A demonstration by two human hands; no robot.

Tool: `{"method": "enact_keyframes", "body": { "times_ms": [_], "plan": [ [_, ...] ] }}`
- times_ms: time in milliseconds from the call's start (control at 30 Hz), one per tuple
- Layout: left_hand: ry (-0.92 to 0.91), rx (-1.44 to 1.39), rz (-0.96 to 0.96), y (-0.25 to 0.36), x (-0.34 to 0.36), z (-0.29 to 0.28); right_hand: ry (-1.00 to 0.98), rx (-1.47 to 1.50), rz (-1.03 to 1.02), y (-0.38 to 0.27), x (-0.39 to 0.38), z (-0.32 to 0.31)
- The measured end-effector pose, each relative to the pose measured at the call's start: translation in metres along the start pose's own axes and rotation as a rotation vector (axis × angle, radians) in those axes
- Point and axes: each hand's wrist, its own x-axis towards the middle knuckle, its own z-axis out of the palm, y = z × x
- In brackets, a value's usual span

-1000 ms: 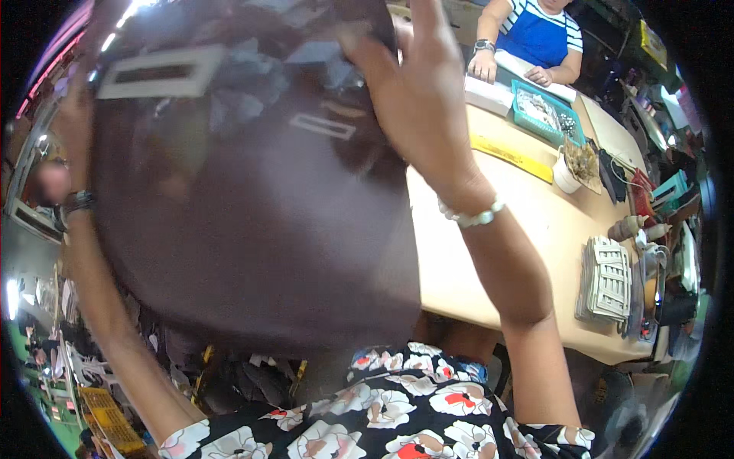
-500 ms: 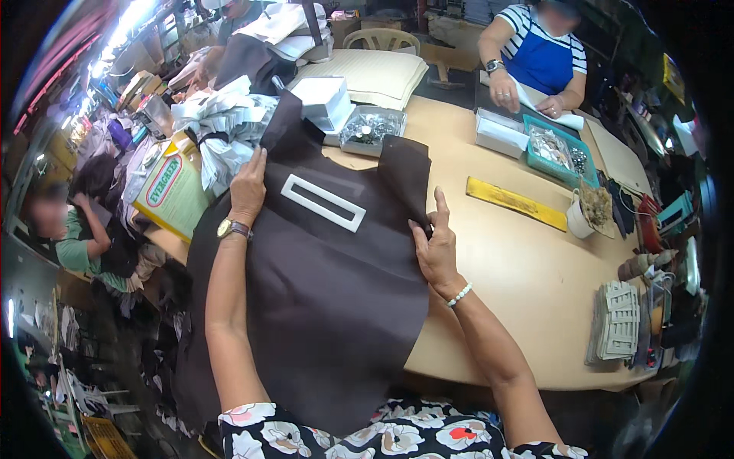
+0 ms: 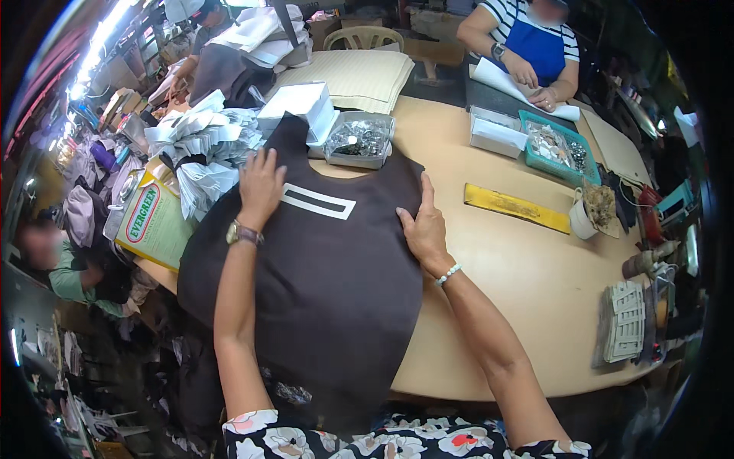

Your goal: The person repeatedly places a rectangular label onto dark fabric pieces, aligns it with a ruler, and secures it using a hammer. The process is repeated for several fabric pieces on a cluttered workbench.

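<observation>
A dark brown garment piece [image 3: 329, 283] with a curved neckline lies spread over the table and hangs past its near edge. Near its neckline rests a flat white rectangular frame [image 3: 349, 209] with a long slot. My left hand [image 3: 261, 183] lies on the cloth, fingers stretched out, just left of the frame and partly over its left end. At the cloth's right edge, my right hand [image 3: 424, 233] rests with thumb and fingers apart, pinching nothing visible.
Beyond the neckline stand a clear box of metal fasteners [image 3: 359, 141] and a white box [image 3: 294, 107]. Leftward are bundled white strips [image 3: 206, 164] and a yellow tin [image 3: 153, 222]. Rightward lie a yellow bar [image 3: 516, 208] and a teal basket [image 3: 558, 164]. A co-worker [image 3: 527, 53] handles white paper.
The cloth's raised shoulder parts now lie flatter on the table. My right hand has let go of the cloth's edge and opened, and my left fingers have spread over the cloth.
</observation>
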Motion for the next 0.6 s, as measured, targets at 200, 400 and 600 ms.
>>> {"method": "enact_keyframes", "body": {
  "times_ms": [200,400,600],
  "plan": [
    [-0.375,-0.194,-0.108,0.072,-0.041,-0.013,-0.009,0.074,0.016,0.005,0.001,0.000],
    [-0.291,-0.232,-0.140,0.063,-0.051,0.003,-0.290,0.401,0.015,0.019,-0.028,-0.025],
    [-0.293,-0.211,-0.143,0.071,-0.049,-0.002,-0.136,-0.210,-0.290,0.016,-0.033,-0.016]
  ]
}}
